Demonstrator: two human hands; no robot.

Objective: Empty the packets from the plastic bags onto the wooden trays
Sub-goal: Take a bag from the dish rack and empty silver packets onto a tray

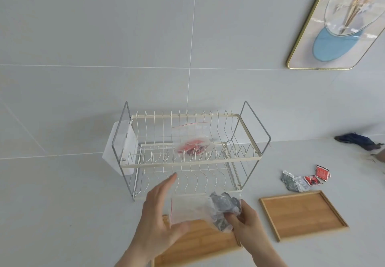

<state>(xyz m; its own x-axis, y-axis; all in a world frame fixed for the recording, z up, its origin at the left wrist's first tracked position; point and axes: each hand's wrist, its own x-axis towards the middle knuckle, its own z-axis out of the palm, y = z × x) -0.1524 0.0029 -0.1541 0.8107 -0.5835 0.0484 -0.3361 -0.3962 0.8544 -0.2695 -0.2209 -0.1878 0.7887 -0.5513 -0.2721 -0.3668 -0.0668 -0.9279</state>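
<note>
My right hand (248, 223) grips a clear plastic bag (191, 208) by its closed end, where dark grey packets (226, 204) are bunched. The bag lies sideways above a wooden tray (200, 243) near me, its red-lined mouth pointing left. My left hand (160, 214) is spread open at that mouth, touching the bag's edge. A second wooden tray (302, 214) lies bare to the right. Another plastic bag (192, 141) with red packets rests on the top tier of a wire dish rack (187, 160).
Several loose red and grey packets (302, 178) lie on the white counter behind the right tray. A dark cloth (358, 141) sits at the far right. A framed picture (337, 23) hangs on the tiled wall.
</note>
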